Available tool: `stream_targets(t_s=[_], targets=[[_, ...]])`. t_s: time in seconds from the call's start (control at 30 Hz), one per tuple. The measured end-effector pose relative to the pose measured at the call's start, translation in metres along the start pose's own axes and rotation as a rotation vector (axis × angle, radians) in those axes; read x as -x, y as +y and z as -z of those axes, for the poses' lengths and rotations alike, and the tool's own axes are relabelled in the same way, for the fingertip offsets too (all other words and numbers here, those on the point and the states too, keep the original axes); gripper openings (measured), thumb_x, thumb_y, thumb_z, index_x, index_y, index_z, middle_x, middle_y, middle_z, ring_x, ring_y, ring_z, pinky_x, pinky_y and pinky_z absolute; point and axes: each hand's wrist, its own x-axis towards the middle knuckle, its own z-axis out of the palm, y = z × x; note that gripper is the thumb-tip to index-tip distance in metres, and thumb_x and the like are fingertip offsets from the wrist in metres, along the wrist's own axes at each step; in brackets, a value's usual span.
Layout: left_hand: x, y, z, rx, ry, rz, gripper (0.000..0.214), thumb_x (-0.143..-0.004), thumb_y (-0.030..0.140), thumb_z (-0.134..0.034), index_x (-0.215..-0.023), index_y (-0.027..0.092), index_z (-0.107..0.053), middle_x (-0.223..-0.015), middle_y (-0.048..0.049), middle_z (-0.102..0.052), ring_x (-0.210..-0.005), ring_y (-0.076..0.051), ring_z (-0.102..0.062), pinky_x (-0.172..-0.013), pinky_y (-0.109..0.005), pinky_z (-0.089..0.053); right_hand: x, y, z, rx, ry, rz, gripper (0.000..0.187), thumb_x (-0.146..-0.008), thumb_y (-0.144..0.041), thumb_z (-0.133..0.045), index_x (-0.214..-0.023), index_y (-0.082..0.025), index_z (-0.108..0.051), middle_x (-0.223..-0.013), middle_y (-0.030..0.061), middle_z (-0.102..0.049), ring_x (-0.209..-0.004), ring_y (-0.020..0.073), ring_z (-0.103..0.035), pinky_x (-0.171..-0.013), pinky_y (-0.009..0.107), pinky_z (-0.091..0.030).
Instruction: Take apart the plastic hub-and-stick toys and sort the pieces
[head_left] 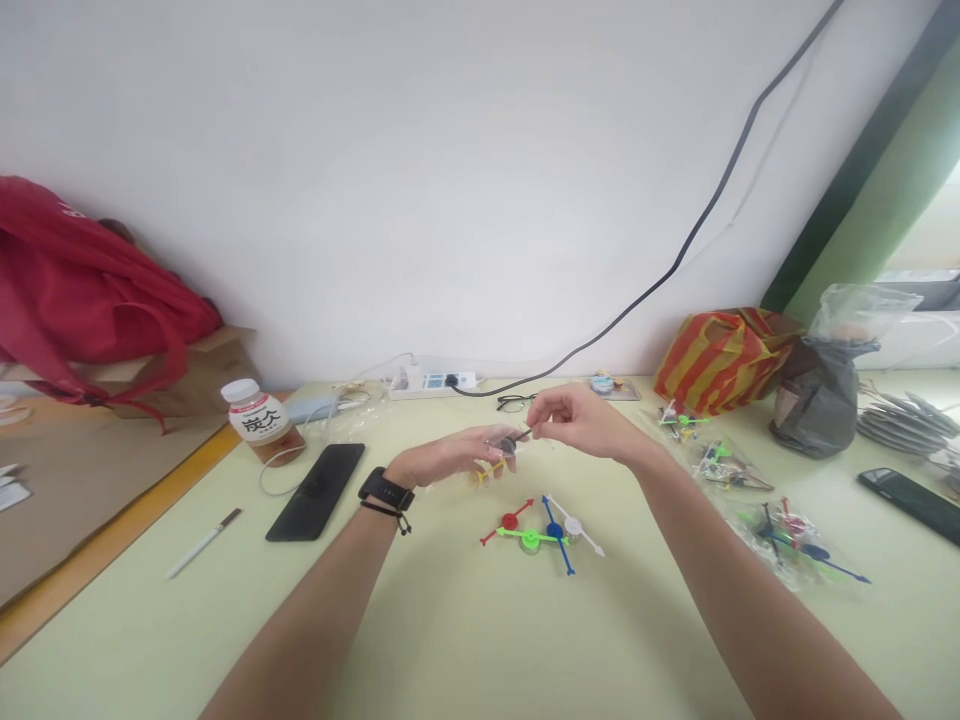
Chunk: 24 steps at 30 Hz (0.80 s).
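Note:
My left hand point(454, 453), with a black watch on its wrist, holds a clear plastic bag point(499, 438) above the table. A yellow arrow spinner point(489, 472) shows at the bag, below the fingers. The fingertips of my right hand point(574, 422) pinch one end of a black arrow spinner point(511, 443), whose round middle lies at the bag by my left fingers. Whether that middle is inside the bag is unclear. Below the hands lie a red spinner point(510, 521), a green spinner point(530, 541), a blue spinner point(555, 531) and a white spinner point(573, 525), close together and partly overlapping.
Bagged spinners point(795, 540) lie to the right, near a striped bag point(724, 360) and a dark phone point(911, 505). Leftward are a black phone point(315, 493), a drink bottle point(262, 425) and a pen point(202, 545). Eyeglasses point(514, 402) and a power strip point(435, 385) sit by the wall.

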Motion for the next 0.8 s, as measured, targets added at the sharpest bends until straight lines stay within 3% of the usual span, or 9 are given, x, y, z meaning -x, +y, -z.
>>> stream_targets(t_s=[0.17,0.33,0.43,0.5,0.67,0.8], targets=[[-0.001,0.003,-0.003,0.014,-0.023,-0.01,0.046,-0.092,0.046,-0.062,-0.131,0.021,-0.061,-0.118,-0.0103,-0.062,-0.094,-0.02,-0.056,-0.086,-0.032,-0.047,-0.005,-0.002,-0.017,0.063,0.006,0.017,0.008,-0.081,-0.026,-0.068,-0.083,-0.019,-0.072,-0.078,0.0027,-0.074,-0.074,0.0163,-0.066,-0.062,0.025,-0.044],[0.002,0.005,-0.001,0.044,0.014,0.041,0.054,-0.093,0.05,-0.061,-0.142,0.025,-0.054,-0.116,-0.0094,-0.062,-0.093,-0.021,-0.059,-0.081,-0.031,-0.048,-0.001,-0.01,-0.011,0.026,0.01,0.0,0.037,-0.098,-0.047,-0.053,-0.084,-0.019,-0.073,-0.089,0.0042,-0.077,-0.067,0.0149,-0.064,-0.058,0.026,-0.043],[0.005,0.006,-0.001,0.107,0.034,0.047,0.057,-0.095,0.055,-0.058,-0.144,0.027,-0.052,-0.116,-0.01,-0.062,-0.097,-0.023,-0.062,-0.082,-0.034,-0.05,0.003,-0.012,-0.002,-0.042,-0.086,-0.021,0.029,-0.093,-0.047,-0.062,-0.102,-0.021,-0.072,-0.099,0.004,-0.077,-0.057,0.0122,-0.063,-0.054,0.027,-0.044],[0.006,0.005,-0.001,0.158,0.03,0.041,0.062,-0.095,0.063,-0.055,-0.145,0.028,-0.052,-0.115,-0.0105,-0.063,-0.098,-0.026,-0.065,-0.081,-0.035,-0.05,0.004,-0.01,0.0,-0.082,-0.127,-0.007,0.024,-0.088,-0.038,-0.068,-0.106,-0.022,-0.07,-0.097,0.004,-0.076,-0.062,0.0141,-0.068,-0.058,0.027,-0.048],[0.004,-0.003,0.0,0.342,0.035,0.111,0.082,-0.09,0.084,-0.037,-0.141,0.023,-0.057,-0.109,-0.0141,-0.069,-0.084,-0.025,-0.067,-0.072,-0.034,-0.049,-0.001,-0.002,-0.005,-0.155,0.009,0.068,0.012,-0.087,-0.024,-0.059,-0.093,-0.02,-0.069,-0.088,0.004,-0.073,-0.086,0.0189,-0.072,-0.075,0.03,-0.054],[-0.001,-0.016,0.008,0.416,0.128,0.174,0.077,-0.093,0.08,-0.037,-0.127,0.017,-0.065,-0.084,-0.0099,-0.069,-0.063,-0.018,-0.057,-0.059,-0.028,-0.042,-0.006,0.014,-0.004,-0.078,0.165,0.036,0.017,-0.088,-0.022,-0.054,-0.102,-0.022,-0.064,-0.111,0.0049,-0.07,-0.085,0.0166,-0.07,-0.073,0.03,-0.054]])
